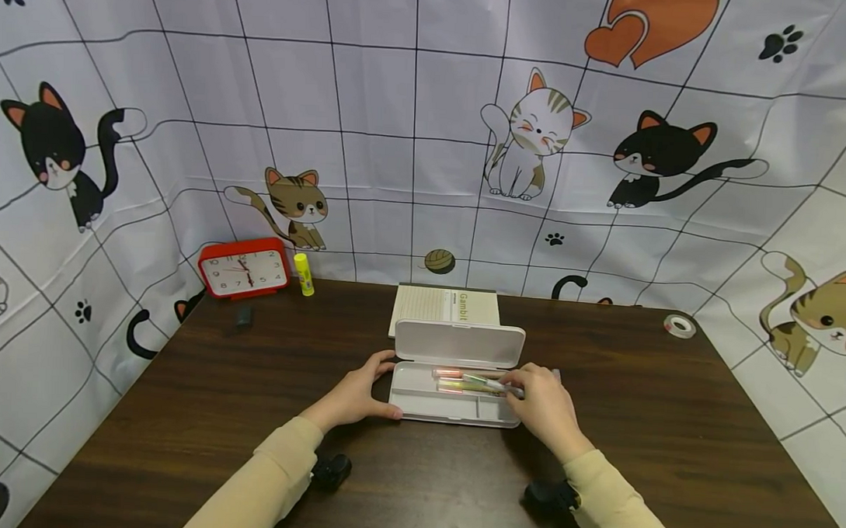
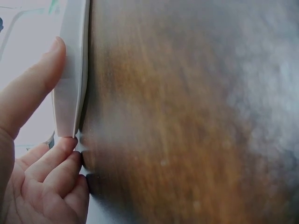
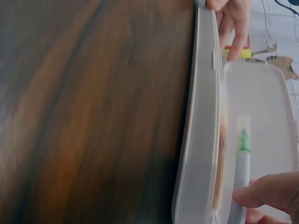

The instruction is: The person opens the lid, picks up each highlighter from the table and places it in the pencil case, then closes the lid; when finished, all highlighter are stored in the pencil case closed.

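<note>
A white pencil case lies on the table with its lid raised. My left hand holds the case's left end, thumb against the front wall and fingers at the side, as the left wrist view shows too. My right hand is over the case's right end. Between its thumb and fingers it pinches a white pen with a clear cap and green tip. Several other pens and pencils lie in the upper part of the case, partly hidden by the right hand.
Behind the lid is a notebook. At the back left stand a red clock and a yellow glue-stick-like tube, with a small dark block before them. A tape roll lies at the back right. A cat-print curtain hangs behind.
</note>
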A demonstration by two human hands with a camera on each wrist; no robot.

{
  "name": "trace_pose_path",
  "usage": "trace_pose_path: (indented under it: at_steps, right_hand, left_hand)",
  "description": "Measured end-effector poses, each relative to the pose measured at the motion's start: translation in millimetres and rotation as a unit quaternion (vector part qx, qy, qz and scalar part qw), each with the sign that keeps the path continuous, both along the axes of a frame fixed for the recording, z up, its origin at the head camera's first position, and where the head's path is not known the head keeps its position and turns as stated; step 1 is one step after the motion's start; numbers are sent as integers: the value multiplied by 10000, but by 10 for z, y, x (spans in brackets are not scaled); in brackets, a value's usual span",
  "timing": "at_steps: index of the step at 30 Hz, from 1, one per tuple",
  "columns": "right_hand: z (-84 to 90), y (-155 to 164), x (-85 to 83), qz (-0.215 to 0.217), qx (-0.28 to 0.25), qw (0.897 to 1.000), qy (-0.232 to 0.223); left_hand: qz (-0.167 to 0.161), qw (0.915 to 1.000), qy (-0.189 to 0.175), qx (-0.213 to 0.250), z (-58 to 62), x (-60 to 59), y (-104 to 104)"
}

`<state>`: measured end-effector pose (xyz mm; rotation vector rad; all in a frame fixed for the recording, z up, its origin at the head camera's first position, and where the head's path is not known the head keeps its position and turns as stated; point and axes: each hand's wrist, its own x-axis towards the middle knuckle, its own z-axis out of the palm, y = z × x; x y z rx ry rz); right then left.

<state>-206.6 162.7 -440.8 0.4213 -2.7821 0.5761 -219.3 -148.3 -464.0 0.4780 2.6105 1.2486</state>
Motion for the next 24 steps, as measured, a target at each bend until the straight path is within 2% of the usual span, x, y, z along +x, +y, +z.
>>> trace_pose_path:
  at_steps: [4, 14, 24]
  right_hand:
    - [-16, -87, -2, 225, 2, 9997, 103]
    - [20, -328, 29, 454, 52, 9989, 93]
    - [11, -619, 27, 944, 163, 9951, 265]
  left_hand:
    - [-1, 10000, 10, 10, 0, -1, 6]
    - [-5, 10000, 72, -23, -1, -11, 21]
    - [45, 9999, 75, -73, -7, -13, 11]
